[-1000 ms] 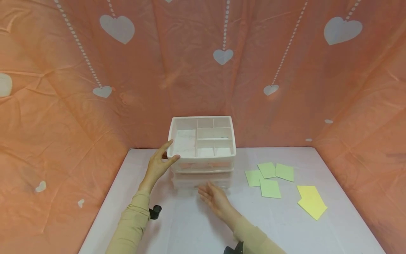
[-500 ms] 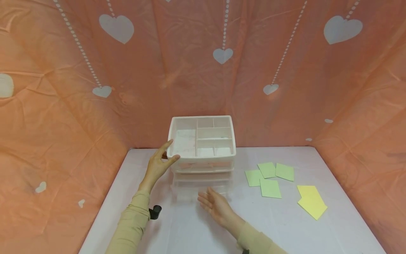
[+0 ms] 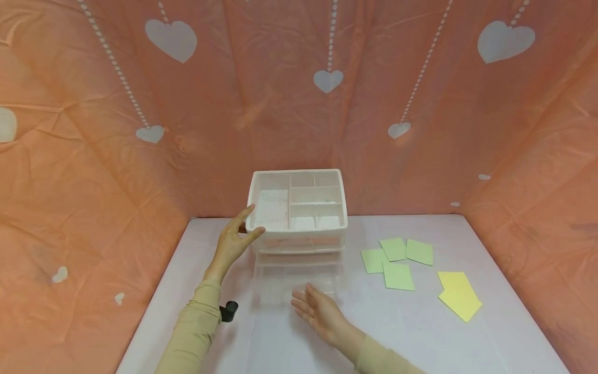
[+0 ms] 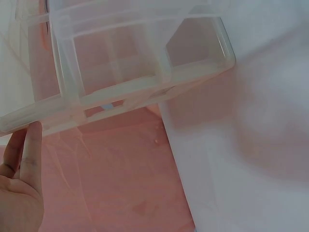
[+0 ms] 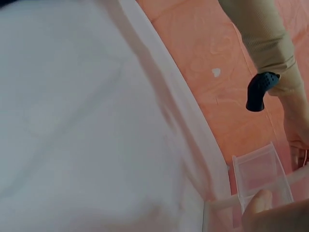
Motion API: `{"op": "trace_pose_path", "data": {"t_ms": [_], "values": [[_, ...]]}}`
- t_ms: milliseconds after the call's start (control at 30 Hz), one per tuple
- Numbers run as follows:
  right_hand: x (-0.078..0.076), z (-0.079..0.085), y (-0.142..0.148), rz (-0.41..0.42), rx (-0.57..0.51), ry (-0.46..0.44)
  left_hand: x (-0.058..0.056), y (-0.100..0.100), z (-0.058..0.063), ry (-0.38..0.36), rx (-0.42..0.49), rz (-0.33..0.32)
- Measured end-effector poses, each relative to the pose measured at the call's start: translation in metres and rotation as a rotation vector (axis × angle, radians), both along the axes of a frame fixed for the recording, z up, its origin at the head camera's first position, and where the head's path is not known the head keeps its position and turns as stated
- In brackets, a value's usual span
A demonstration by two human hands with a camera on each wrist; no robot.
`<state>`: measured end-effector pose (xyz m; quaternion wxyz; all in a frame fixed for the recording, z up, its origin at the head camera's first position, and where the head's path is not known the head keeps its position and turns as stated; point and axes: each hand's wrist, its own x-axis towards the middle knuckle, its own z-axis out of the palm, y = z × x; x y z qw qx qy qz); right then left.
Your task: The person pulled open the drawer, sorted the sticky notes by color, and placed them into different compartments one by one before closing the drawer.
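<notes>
A white plastic drawer organizer [image 3: 303,230] with an open compartment tray on top stands at the back of the table. My left hand [image 3: 231,244] holds its front left corner, thumb on the front and another finger on the side rim. Below, a clear lower drawer [image 3: 275,291] is pulled out toward me. The right hand [image 3: 324,317] grips the front edge of this drawer, its thumb over the top edge. In the right wrist view, the drawer [image 5: 258,169] shows beside the thumb. The left wrist view has the organizer's translucent side [image 4: 116,63] with left-hand fingers [image 4: 32,154] against it.
Several green sticky notes [image 3: 398,277] lie to the right of the organizer. Yellow sticky notes [image 3: 460,298] lie further right, partly overlapping. An orange curtain with white hearts [image 3: 299,130] rises behind the white table [image 3: 420,337] and along both sides.
The lower drawer has slid out of the organizer toward me, and my right hand has moved back with it. The left hand has stayed on the organizer's corner.
</notes>
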<state>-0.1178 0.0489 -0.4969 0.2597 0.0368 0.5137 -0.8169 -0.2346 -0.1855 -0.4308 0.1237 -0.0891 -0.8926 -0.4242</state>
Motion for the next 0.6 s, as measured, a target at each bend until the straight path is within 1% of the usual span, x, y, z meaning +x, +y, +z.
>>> {"op": "trace_pose_path", "data": {"t_ms": [133, 600], "values": [[0.003, -0.002, 0.001, 0.006, 0.001, -0.005, 0.000, 0.000, -0.001, 0.015, -0.003, 0.000], [0.014, -0.002, 0.002, 0.069, -0.003, -0.013, -0.002, -0.001, -0.002, 0.008, 0.011, -0.006]]}}
